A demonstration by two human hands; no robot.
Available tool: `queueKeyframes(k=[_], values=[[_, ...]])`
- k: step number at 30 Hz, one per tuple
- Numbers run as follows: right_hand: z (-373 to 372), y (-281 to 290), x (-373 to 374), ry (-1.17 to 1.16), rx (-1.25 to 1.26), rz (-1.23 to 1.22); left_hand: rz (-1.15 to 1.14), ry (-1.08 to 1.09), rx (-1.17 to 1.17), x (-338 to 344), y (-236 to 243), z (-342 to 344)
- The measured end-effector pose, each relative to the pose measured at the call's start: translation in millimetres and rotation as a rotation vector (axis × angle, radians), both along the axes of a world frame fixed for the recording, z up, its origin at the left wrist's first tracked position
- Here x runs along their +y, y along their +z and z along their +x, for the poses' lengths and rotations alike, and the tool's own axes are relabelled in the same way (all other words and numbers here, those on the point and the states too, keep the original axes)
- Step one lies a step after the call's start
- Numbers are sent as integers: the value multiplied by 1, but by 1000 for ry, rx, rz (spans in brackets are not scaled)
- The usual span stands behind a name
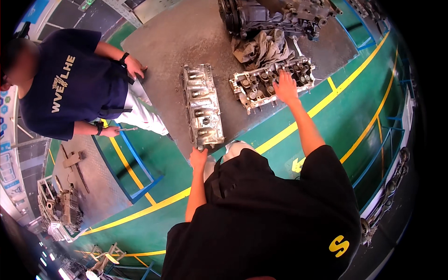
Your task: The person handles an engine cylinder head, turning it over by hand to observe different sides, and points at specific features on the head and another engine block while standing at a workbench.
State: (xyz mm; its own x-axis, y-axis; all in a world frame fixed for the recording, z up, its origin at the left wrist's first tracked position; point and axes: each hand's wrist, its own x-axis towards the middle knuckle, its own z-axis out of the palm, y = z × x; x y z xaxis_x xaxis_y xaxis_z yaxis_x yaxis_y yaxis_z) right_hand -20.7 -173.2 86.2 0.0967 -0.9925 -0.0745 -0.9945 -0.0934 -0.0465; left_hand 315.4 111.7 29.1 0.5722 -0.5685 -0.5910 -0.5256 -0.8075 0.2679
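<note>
On the metal-topped workbench (161, 49) lie two engine cylinder heads. The longer silvery cylinder head (204, 108) stretches away from me at the centre. My left hand (199, 157) is at its near end by the bench edge, fingers closed; what they hold is too small to tell. To the right, the other cylinder head (245, 88) has rows of round valve parts on top. Over its middle rests my right hand (286, 87), fingers stretched out and gripping nothing visible. A crumpled greyish-brown cloth (263, 48) lies just behind this head.
A dark engine block (280, 21) stands at the bench's far side. On the left, a co-worker in a dark shirt (77, 84) holds a slim metal tool (128, 129). Another metal-topped bench (100, 172) stands lower left, with an engine part (65, 205) near it. Yellow lines cross the green floor (154, 224).
</note>
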Motion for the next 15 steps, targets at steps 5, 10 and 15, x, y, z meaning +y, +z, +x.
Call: queueKeyframes(k=[5, 10, 15], values=[[12, -14, 17, -129, -11, -129, 14, 2, 31, -4, 1, 7], [20, -15, 18, -64, 102, -218, 26, 28, 24, -2, 7, 10], [5, -26, -4, 3, 28, -175, -43, 25, 30, 6, -10, 9]])
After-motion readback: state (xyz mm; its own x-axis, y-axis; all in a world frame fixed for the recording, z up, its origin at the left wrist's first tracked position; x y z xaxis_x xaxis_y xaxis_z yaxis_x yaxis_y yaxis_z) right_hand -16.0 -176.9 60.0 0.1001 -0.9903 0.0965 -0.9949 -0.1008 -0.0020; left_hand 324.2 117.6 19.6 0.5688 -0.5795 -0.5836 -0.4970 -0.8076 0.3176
